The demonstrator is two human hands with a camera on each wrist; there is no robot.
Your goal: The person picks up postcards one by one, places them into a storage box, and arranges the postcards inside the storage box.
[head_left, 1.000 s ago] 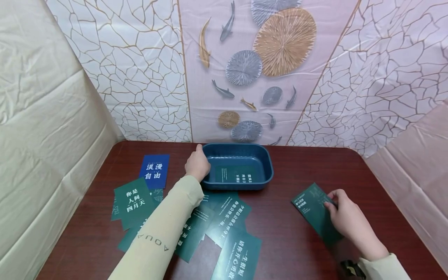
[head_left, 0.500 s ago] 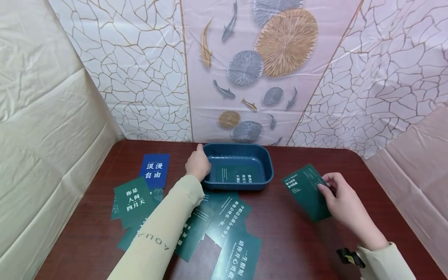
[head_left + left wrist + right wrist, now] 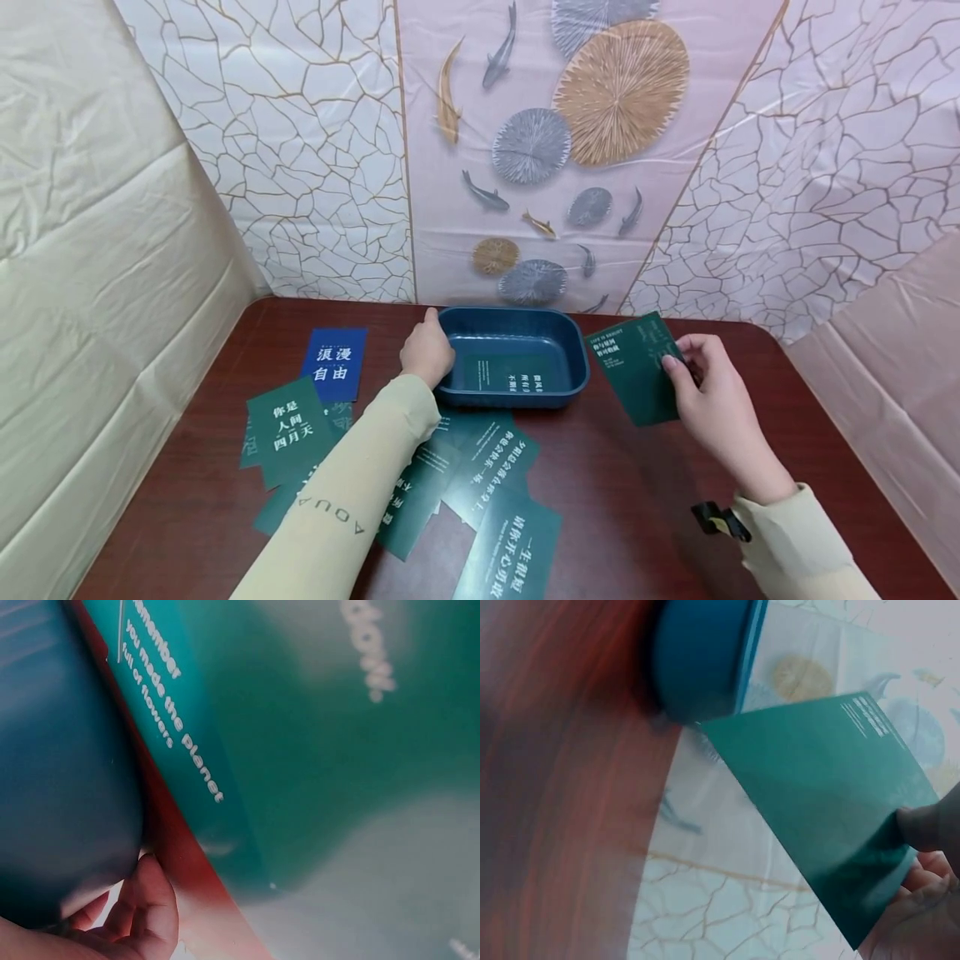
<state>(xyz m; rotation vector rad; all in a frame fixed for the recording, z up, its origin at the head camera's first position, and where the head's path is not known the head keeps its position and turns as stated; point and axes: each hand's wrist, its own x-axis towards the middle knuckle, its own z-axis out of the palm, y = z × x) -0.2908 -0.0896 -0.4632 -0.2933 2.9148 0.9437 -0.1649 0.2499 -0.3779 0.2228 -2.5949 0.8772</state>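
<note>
In the head view a dark blue rectangular dish (image 3: 512, 399) stands near the back of the table, with a green card (image 3: 501, 373) lying inside. My left hand (image 3: 427, 352) grips its left end; the left wrist view shows curled fingers (image 3: 156, 907) at the dish's wall. To the right of the dish, my right hand (image 3: 714, 400) pinches another green card (image 3: 636, 371) by its right edge, thumb on top. That card is tilted and off the table, its upper left corner close to the dish's right rim. Its underside shows in the right wrist view.
Several overlapping green cards (image 3: 510, 542) lie in front of the dish, partly under my left forearm (image 3: 345, 500). More green cards (image 3: 288, 425) and a blue card (image 3: 335, 364) lie at the left. A patterned cloth (image 3: 525, 233) hangs behind the table (image 3: 622, 517).
My right hand has lifted the green card and carried it up and left, toward the dish. The left hand keeps its hold on the dish, which has stayed in place.
</note>
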